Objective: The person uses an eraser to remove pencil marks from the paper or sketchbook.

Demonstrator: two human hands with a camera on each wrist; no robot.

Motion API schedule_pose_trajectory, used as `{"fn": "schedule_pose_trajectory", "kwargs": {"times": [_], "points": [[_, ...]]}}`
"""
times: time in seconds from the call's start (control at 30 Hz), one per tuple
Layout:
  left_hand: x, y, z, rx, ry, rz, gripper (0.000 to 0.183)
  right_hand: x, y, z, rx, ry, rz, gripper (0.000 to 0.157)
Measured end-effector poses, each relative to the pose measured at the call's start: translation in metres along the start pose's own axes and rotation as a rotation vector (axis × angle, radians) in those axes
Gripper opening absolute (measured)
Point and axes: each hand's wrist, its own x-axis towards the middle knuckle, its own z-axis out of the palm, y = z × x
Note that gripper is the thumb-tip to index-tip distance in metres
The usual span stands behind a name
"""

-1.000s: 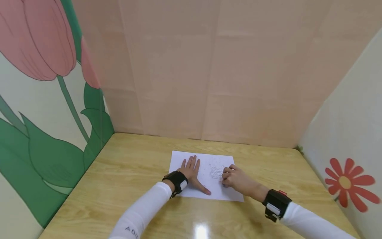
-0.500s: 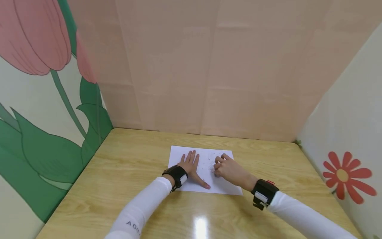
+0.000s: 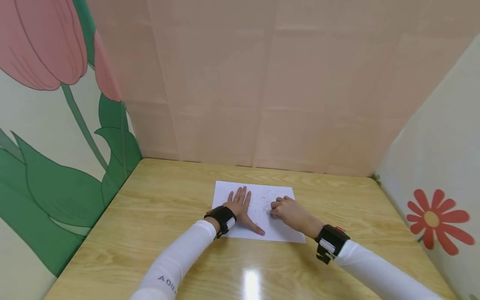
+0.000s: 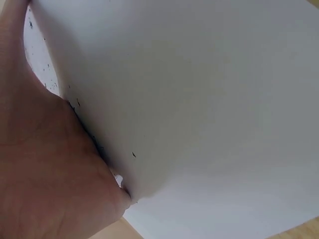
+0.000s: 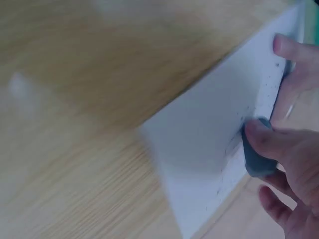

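A white sheet of paper lies on the wooden table. My left hand rests flat on its left half, fingers spread and thumb pointing toward the near edge. On the right half, my right hand pinches a dark grey-blue eraser between thumb and fingers, against the paper. Faint pencil scribble shows just left of the right hand, partly hidden by it. Small dark crumbs are scattered over the sheet, some beside the left hand in the left wrist view.
The wooden table extends around the sheet on all sides. A pinkish-beige covering hangs behind it. Painted walls flank both sides, with tulips at left and a red flower at right. Black bands circle both wrists.
The right hand has shifted left over the scribble, making short movements with the eraser. The scribble looks fainter and more crumbs lie about. The left hand stays put; the head view has tilted slightly.
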Motion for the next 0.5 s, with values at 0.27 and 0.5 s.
{"fn": "schedule_pose_trajectory", "kwargs": {"times": [0.27,0.5], "points": [[-0.008,0.001,-0.005,0.020,-0.013,-0.007,0.157,-0.006,-0.005,0.001,0.222,0.019,0.146,0.008],[0.000,0.004,0.005,-0.007,-0.026,0.018,0.158,0.020,-0.007,0.023,0.320,0.076,0.242,0.003]]}}
